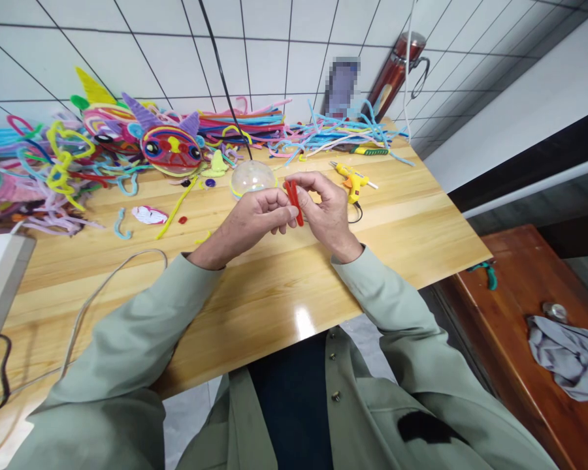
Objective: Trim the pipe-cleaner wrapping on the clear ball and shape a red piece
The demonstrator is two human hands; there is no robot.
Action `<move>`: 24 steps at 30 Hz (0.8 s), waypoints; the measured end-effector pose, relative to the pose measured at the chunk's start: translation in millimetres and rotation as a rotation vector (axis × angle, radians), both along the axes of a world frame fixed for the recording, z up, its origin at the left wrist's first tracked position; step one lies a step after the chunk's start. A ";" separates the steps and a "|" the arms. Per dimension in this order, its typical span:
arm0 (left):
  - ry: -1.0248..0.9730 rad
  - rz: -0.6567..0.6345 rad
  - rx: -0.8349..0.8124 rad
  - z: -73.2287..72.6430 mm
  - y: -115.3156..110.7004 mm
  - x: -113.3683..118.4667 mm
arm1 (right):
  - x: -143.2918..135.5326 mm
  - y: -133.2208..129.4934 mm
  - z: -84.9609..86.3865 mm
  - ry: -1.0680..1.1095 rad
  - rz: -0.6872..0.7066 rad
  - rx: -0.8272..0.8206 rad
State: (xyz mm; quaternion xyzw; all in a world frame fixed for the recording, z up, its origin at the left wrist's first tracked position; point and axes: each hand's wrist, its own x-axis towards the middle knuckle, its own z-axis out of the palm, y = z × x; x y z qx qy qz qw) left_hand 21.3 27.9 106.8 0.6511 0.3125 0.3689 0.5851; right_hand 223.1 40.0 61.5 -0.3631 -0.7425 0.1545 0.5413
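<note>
Between my two hands is a small folded red piece (294,202), which looks like fuzzy pipe cleaner. My left hand (263,219) pinches its lower left side with thumb and fingertips. My right hand (323,207) grips it from the right, thumb against it and index finger curled over its top. Just behind my left hand sits a clear plastic dome (253,176) on the wooden table (255,307). A yellow glue gun (353,183) lies right of my right hand. Farther left stands a round, decorated pipe-cleaner face (172,147) with purple horns.
Bundles of coloured pipe cleaners (333,134) line the wall. Behind them are a phone (342,88) and a red thermos (392,75). A white cable (85,303) crosses the left side, near a white box (2,281). Green-handled pliers (371,151) lie at the back.
</note>
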 end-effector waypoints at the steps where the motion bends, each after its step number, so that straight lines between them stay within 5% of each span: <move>1: -0.006 -0.001 -0.009 -0.1 0.1 -0.1 | -0.2 0.0 0.3 0.005 0.006 0.006; 24: 0.027 -0.013 -0.019 -1.8 -3.7 5.2 | -1.1 0.1 1.9 0.029 -0.100 0.009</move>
